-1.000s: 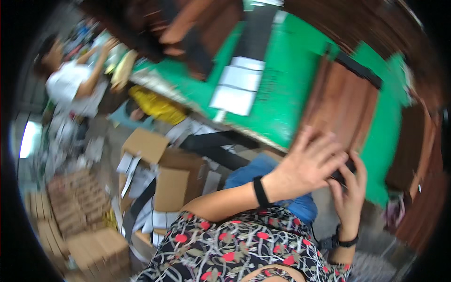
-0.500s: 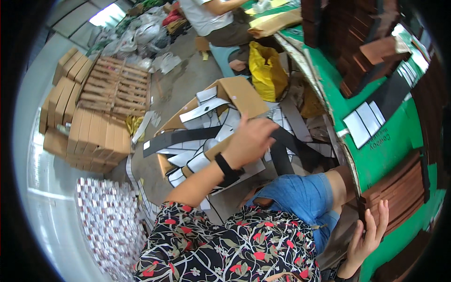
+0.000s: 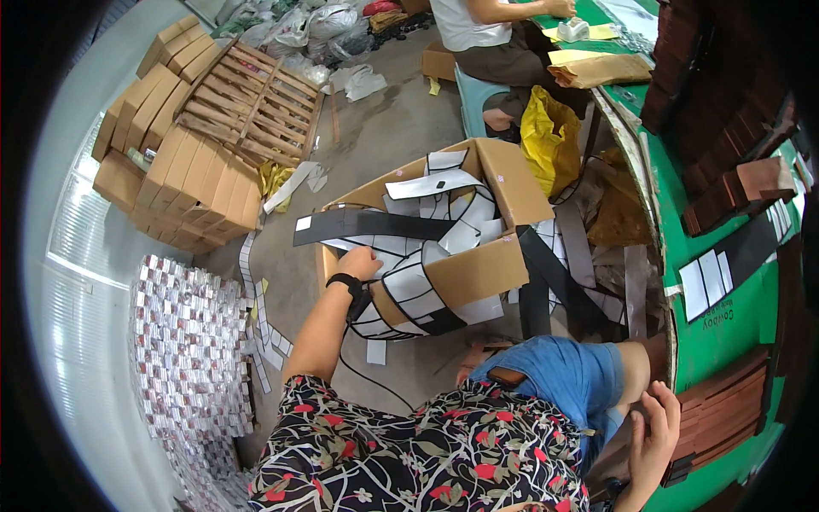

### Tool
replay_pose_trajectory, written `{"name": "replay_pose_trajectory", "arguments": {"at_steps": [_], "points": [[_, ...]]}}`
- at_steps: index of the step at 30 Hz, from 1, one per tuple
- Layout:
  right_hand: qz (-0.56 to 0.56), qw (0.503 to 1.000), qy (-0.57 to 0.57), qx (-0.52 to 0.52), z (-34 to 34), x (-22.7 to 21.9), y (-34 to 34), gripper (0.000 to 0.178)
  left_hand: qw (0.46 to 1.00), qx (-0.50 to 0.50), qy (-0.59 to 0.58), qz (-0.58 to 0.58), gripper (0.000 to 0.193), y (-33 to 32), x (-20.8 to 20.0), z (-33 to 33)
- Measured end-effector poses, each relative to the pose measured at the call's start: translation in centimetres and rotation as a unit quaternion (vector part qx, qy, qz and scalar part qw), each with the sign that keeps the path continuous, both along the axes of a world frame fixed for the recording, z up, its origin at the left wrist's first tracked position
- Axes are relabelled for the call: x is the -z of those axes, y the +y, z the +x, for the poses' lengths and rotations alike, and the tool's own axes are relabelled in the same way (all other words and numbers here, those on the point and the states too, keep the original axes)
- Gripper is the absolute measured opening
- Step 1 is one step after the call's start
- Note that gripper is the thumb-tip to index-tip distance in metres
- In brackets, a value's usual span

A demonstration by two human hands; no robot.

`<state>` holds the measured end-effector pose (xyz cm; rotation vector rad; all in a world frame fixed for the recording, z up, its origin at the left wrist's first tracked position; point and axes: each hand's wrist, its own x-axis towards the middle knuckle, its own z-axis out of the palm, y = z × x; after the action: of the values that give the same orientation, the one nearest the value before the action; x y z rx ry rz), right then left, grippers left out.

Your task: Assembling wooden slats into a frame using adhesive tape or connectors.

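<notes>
An uncovered cardboard box (image 3: pixel 478 271) stands on the floor before me, heaped with white strips (image 3: pixel 433 184) marked by black lines and a black strip (image 3: pixel 375 226) lying across its left side. My left hand (image 3: pixel 362 263), a black band on its wrist, is at the box's near left side among the strips. Its fingers are curled closed, and whatever they hold is hidden. On the right, my right hand (image 3: pixel 655 435) is empty with its fingers apart, beside a stack of brown strips (image 3: pixel 721 410) on the green table.
The green table (image 3: pixel 725 333) runs along the right, bearing more brown stacks and a black-and-white strip (image 3: pixel 738 260). A yellow bag (image 3: pixel 548 141) sits behind the box. Cartons (image 3: pixel 200 183), a wooden pallet (image 3: pixel 256 102) and a silvery stack (image 3: pixel 192 350) line the left. Another person (image 3: pixel 478 34) sits at the back.
My left hand has moved from above the box's near right part to its near left side. The view has shifted, and my right hand stays by the table edge.
</notes>
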<state>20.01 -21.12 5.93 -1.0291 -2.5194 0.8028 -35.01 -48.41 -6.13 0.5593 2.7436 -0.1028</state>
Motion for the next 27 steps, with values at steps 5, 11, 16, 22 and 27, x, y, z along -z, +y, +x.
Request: {"name": "replay_pose_trajectory", "arguments": {"at_steps": [5, 11, 16, 22, 27], "points": [[-0.023, 1.0, -0.012, -0.013, -1.5, -0.2, -0.3, 0.033, 0.991, -0.083, -0.014, 0.104, 0.038, -2.2, 4.9, -2.9], [-0.002, 1.0, -0.017, -0.02, -1.0, 0.0, -0.2, 0.033, 0.588, -0.502, -0.108, 0.625, 0.046, -4.0, 8.4, -8.6], [-0.024, 0.999, -0.021, -0.018, -1.3, 0.4, -0.8, 0.033, 0.599, -0.525, -0.017, 0.604, 0.031, -2.4, 7.6, -8.8], [-0.022, 0.999, -0.03, -0.017, -1.5, 0.7, -0.5, 0.035, 0.648, -0.372, 0.166, 0.644, 0.025, -0.7, 2.8, -6.3], [-0.003, 0.998, -0.04, -0.046, -1.8, 0.4, -0.3, 0.033, 0.524, -0.267, 0.118, 0.8, 0.012, 2.8, -6.1, -1.7]]}}
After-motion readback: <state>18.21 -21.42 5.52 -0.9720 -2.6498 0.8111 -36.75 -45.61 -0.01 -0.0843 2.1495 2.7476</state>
